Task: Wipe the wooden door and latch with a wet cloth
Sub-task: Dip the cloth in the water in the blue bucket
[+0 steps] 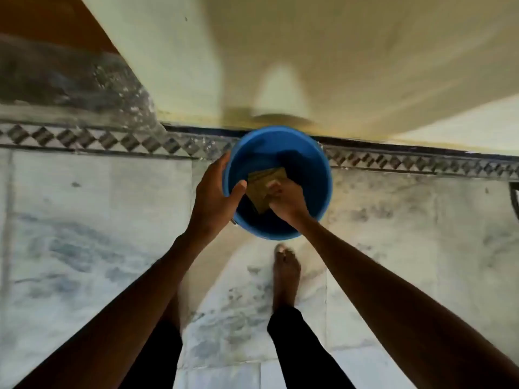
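A blue plastic bucket stands on the floor against the wall, straight below me. Inside it lies a folded yellowish-brown cloth. My right hand reaches into the bucket and is closed on the cloth. My left hand rests on the bucket's left rim, thumb hooked over the edge and fingers outside. A strip of brown wood, perhaps the door, shows at the top left corner. No latch is in view.
A cream wall rises right behind the bucket. The floor is grey-veined marble with a diamond-pattern border along the wall. My bare right foot stands just in front of the bucket. A dark curved object pokes in at the right edge.
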`<control>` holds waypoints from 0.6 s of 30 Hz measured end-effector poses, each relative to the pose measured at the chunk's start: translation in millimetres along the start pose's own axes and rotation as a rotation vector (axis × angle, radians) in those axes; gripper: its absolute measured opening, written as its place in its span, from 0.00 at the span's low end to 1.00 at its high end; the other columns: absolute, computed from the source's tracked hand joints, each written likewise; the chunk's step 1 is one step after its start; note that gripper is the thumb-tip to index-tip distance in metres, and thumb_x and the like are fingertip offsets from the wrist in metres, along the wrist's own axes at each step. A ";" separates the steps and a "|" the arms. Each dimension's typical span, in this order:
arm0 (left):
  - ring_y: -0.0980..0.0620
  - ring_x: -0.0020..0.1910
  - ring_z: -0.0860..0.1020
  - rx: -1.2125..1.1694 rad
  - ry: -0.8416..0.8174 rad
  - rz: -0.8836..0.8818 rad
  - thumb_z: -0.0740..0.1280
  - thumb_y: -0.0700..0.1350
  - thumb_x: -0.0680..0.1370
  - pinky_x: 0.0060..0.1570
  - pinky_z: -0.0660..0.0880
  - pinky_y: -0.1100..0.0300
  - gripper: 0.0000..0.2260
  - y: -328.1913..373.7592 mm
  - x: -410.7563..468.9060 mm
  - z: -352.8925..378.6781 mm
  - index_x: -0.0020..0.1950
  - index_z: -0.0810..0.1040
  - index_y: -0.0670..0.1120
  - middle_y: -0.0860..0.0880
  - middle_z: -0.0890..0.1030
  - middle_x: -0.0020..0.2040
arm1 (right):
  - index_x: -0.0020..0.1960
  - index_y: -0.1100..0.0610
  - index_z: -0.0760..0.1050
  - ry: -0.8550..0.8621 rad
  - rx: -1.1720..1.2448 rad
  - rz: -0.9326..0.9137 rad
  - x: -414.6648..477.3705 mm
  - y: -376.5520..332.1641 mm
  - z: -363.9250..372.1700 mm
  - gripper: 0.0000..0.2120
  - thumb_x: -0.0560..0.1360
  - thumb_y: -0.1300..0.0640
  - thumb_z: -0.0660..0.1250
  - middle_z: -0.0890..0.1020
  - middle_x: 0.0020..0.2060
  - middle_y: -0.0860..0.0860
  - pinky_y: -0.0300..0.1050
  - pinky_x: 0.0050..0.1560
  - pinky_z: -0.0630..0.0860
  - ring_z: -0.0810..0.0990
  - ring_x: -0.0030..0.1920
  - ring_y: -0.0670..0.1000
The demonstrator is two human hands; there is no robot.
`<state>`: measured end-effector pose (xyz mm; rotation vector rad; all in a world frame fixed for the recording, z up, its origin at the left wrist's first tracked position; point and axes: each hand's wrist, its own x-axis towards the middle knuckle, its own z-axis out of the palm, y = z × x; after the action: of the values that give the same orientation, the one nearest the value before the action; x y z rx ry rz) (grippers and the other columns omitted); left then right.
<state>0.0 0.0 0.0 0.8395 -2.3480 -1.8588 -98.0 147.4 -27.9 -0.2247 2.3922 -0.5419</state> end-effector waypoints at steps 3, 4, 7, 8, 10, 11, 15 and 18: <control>0.49 0.71 0.67 0.186 0.156 0.080 0.64 0.36 0.76 0.69 0.63 0.65 0.27 -30.3 11.7 21.8 0.75 0.64 0.42 0.44 0.70 0.72 | 0.64 0.60 0.75 -0.195 -0.259 -0.128 48.1 23.2 22.7 0.23 0.70 0.59 0.71 0.76 0.62 0.63 0.53 0.64 0.71 0.74 0.63 0.62; 0.50 0.72 0.66 0.216 0.197 0.077 0.63 0.33 0.76 0.70 0.60 0.68 0.27 -38.2 14.1 28.2 0.75 0.63 0.41 0.43 0.69 0.73 | 0.68 0.60 0.70 -0.217 -0.381 -0.183 63.4 28.3 27.7 0.28 0.69 0.57 0.72 0.72 0.66 0.63 0.53 0.68 0.66 0.70 0.66 0.63; 0.59 0.69 0.65 0.206 0.248 0.110 0.59 0.30 0.76 0.66 0.58 0.79 0.29 -49.0 20.7 37.1 0.77 0.61 0.41 0.44 0.69 0.73 | 0.74 0.57 0.60 -0.261 -0.694 -0.313 106.1 47.4 46.8 0.39 0.67 0.52 0.72 0.66 0.70 0.60 0.56 0.71 0.61 0.63 0.70 0.63; 0.60 0.68 0.66 0.215 0.269 0.122 0.59 0.29 0.76 0.64 0.59 0.80 0.29 -53.7 24.4 38.0 0.77 0.61 0.41 0.44 0.70 0.72 | 0.75 0.56 0.58 -0.294 -0.766 -0.321 113.2 49.6 51.2 0.40 0.67 0.52 0.72 0.65 0.71 0.60 0.58 0.71 0.61 0.62 0.71 0.63; 0.60 0.67 0.68 0.211 0.329 0.138 0.58 0.29 0.76 0.64 0.60 0.80 0.28 -58.4 28.4 36.7 0.76 0.63 0.41 0.46 0.71 0.71 | 0.76 0.55 0.55 -0.333 -0.866 -0.340 121.3 53.0 56.4 0.41 0.69 0.52 0.71 0.64 0.72 0.60 0.58 0.71 0.59 0.61 0.72 0.63; 0.60 0.67 0.67 0.209 0.349 0.135 0.58 0.29 0.76 0.65 0.61 0.79 0.27 -59.4 30.2 35.8 0.76 0.64 0.41 0.48 0.71 0.70 | 0.76 0.55 0.55 -0.330 -0.892 -0.351 122.1 52.3 57.6 0.41 0.69 0.52 0.71 0.64 0.72 0.60 0.58 0.71 0.59 0.60 0.72 0.63; 0.57 0.69 0.68 0.206 0.369 0.133 0.58 0.30 0.76 0.67 0.62 0.74 0.26 -65.4 29.7 34.3 0.75 0.64 0.40 0.46 0.71 0.71 | 0.65 0.56 0.72 -0.369 -0.799 -0.312 122.5 47.4 64.7 0.24 0.70 0.50 0.69 0.77 0.62 0.59 0.53 0.62 0.72 0.75 0.63 0.61; 0.51 0.70 0.69 0.206 0.384 0.144 0.58 0.29 0.77 0.68 0.63 0.72 0.26 -68.6 30.5 30.6 0.75 0.65 0.40 0.44 0.72 0.71 | 0.55 0.58 0.78 -0.373 -0.666 -0.303 117.1 41.0 66.7 0.19 0.71 0.47 0.63 0.80 0.55 0.62 0.52 0.58 0.74 0.77 0.58 0.62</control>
<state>-9.9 4.7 -80.3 0.9199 -2.3027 -1.2823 -145.2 128.1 -159.2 -0.9032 2.0972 0.1832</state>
